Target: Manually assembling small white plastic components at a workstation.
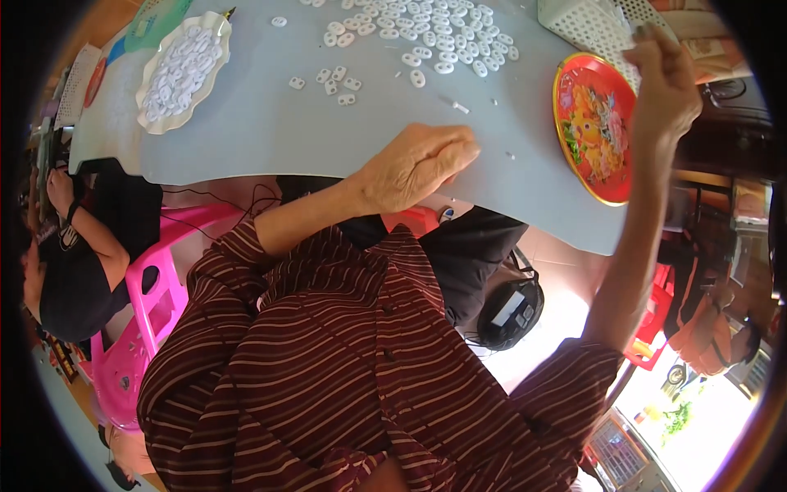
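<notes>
My left hand [422,166] hovers over the table's near edge, its fingers curled in and the thumb pressed against them. Whatever it may hold is hidden. Raised at the far right is my right hand [666,90], fingers bent together beside a white perforated basket [578,29]; I cannot make out anything in it. Below that hand lies a round red tray [600,131] with a gold rim and a flower pattern. Small white oval pieces with two holes [443,68] spread across the far middle of the table. Several similar pieces [338,82] form a looser group closer to me.
On the left, a white wavy-edged dish [147,121] is heaped with small white parts. A small white pin [461,107] lies on the grey table [270,135]. Another person [98,246] sits at left by a pink chair [164,295]. A black bag [512,312] rests on the floor.
</notes>
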`<state>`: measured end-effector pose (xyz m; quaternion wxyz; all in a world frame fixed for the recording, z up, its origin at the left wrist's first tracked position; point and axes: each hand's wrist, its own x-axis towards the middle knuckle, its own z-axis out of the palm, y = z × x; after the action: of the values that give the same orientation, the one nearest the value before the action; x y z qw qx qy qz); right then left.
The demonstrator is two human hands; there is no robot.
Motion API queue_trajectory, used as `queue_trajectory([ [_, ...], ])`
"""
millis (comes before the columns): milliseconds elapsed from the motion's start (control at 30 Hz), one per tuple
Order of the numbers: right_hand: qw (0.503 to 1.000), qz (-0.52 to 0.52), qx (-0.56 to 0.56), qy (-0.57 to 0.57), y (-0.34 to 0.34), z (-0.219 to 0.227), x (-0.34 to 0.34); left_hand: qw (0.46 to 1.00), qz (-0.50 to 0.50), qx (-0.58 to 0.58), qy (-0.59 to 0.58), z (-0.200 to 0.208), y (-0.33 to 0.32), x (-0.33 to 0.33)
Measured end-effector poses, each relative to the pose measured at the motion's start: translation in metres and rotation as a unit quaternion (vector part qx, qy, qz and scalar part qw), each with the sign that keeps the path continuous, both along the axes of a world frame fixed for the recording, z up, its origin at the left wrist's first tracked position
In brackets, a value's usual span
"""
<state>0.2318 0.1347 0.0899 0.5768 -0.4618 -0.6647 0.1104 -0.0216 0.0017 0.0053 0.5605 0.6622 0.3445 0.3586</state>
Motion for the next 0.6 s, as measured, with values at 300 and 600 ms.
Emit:
queue_trajectory([
  [300,0.979,0.071,-0.024,-0.188,-0.004,-0.017,-0.057,0.995,0.078,-0.038,-0.043,-0.002,-0.016,-0.024],
  [600,0.906,0.31,-0.137,-0.255,-0.057,-0.07,-0.177,0.991,0.115,-0.028,-0.062,-0.002,-0.023,-0.044],
])
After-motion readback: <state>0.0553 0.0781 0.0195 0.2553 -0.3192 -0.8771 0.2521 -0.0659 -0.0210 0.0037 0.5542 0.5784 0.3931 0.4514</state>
